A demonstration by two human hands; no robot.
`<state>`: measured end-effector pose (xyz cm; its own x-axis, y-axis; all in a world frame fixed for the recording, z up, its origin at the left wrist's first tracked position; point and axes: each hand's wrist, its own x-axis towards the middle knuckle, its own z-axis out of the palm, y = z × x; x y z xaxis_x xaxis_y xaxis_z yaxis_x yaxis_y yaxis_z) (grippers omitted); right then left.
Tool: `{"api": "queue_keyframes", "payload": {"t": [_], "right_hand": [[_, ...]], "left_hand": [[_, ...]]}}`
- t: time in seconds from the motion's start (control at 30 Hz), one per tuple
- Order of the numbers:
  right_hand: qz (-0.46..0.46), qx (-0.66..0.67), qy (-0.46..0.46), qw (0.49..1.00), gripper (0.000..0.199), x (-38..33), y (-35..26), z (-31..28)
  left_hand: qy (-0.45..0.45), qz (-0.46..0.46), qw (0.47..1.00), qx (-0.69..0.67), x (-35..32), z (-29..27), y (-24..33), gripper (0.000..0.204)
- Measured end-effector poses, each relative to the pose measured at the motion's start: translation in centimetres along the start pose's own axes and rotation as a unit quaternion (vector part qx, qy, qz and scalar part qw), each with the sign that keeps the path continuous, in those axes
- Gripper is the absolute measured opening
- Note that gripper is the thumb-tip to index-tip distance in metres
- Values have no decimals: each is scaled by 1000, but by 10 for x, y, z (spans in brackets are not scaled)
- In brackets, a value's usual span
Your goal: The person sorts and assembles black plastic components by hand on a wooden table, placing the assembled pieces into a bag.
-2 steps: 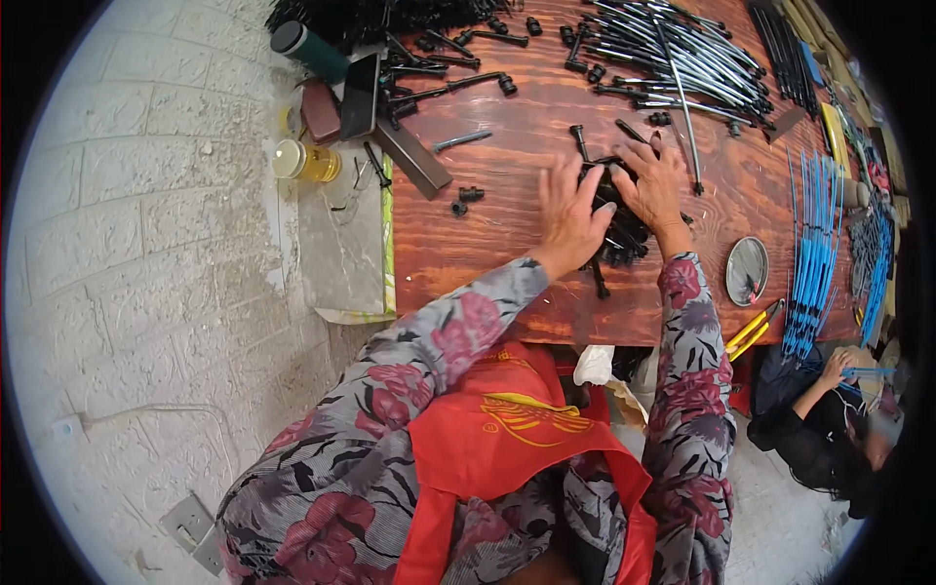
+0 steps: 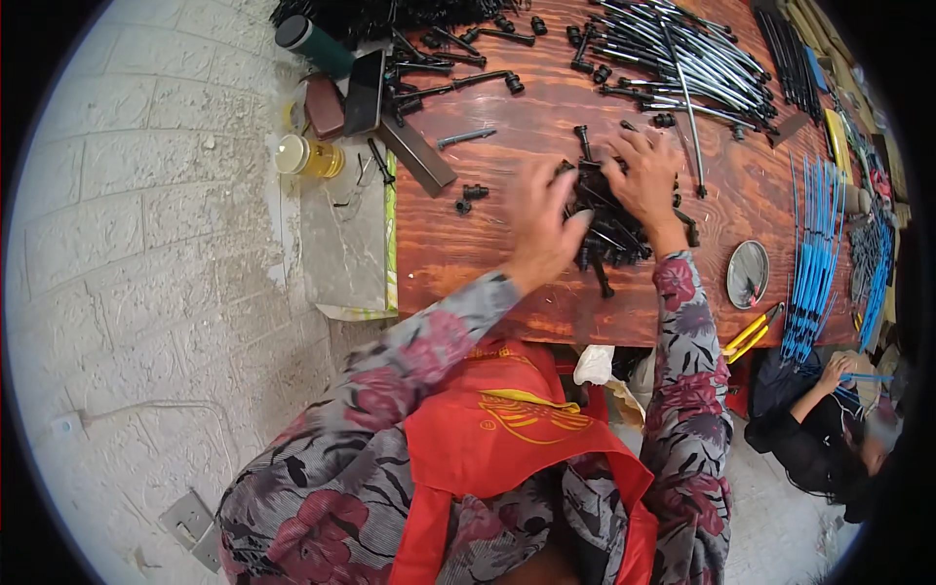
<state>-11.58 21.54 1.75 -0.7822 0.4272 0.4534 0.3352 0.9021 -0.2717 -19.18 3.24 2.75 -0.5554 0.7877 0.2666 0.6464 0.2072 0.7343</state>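
Note:
A heap of black plastic fittings with short rods (image 2: 614, 239) lies on the reddish wooden table in front of me. Just left of it, my left hand (image 2: 544, 226) is blurred by motion; its thumb stands away from the fingers and I see nothing held. My right hand (image 2: 645, 185) rests over the heap's upper right side, fingers spread, palm down. It covers some of the pieces. One black fitting (image 2: 583, 142) sticks out above the heap, and a pair of small black fittings (image 2: 472, 195) lies farther left.
Silver rods with black ends (image 2: 673, 63) are piled at the far right. A round metal dish (image 2: 748, 275), yellow-handled pliers (image 2: 751, 336) and blue ties (image 2: 811, 253) lie right. At left are a phone (image 2: 365, 93), a jar (image 2: 310, 157) and a green bottle (image 2: 314, 47). A co-worker sits lower right.
My left hand has moved left, away from the heap, uncovering more black pieces. The right hand has shifted only slightly, to the left.

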Motion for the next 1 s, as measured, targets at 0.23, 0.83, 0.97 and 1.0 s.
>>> {"api": "queue_keyframes", "payload": {"t": [0.23,0.83,0.97,1.0], "right_hand": [[-37,147,-144,978,46,70,-119,103],[454,572,38,683,10,-76,-38,-54],[552,569,-33,609,13,-135,-40,-95],[549,570,-29,611,13,-145,-32,-101]], "left_hand": [[30,-95,981,164,-40,-64,-85,56],[-111,-6,992,59,-31,-2,-46,58],[-133,20,989,69,-21,4,-39,58],[-139,17,987,82,-18,4,-38,58]]}}
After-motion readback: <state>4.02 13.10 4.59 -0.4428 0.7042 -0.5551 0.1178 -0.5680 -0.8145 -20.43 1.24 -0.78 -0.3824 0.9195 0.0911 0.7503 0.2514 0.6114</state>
